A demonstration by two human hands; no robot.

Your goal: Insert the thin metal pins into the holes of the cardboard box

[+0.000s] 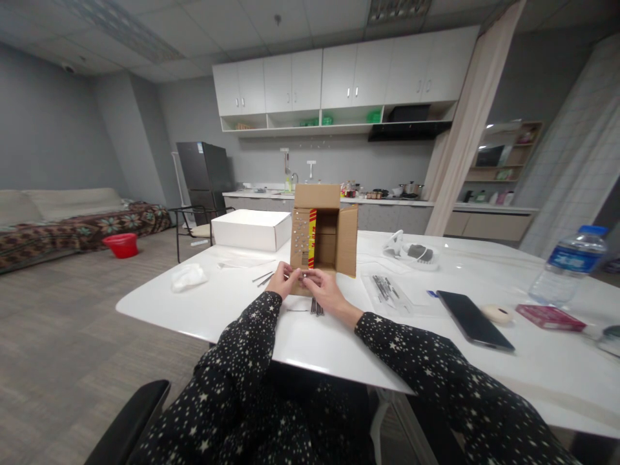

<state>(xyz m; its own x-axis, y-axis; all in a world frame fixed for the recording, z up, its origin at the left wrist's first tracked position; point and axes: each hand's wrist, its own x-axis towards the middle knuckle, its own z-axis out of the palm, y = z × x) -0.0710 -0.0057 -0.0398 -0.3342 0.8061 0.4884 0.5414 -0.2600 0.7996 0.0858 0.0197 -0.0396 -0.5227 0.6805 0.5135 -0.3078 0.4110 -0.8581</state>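
Observation:
An open brown cardboard box [323, 234] lies on its side on the white table [339, 349], its opening facing me and a yellow and red label on its left flap. My left hand [282, 279] and my right hand [323, 289] meet just in front of the box's lower left flap. The fingertips of both are pinched together on something small that I cannot make out. A few thin dark nails or screws [316, 307] lie on the table just below my hands. More thin metal pieces [263, 278] lie to the left of my left hand.
A white flat box [250, 229] and a crumpled tissue [188, 276] lie to the left. Right of the box are a clear plastic packet [389, 290], a white device [411, 252], a black phone [475, 320], a red small box [549, 317] and a water bottle [568, 266].

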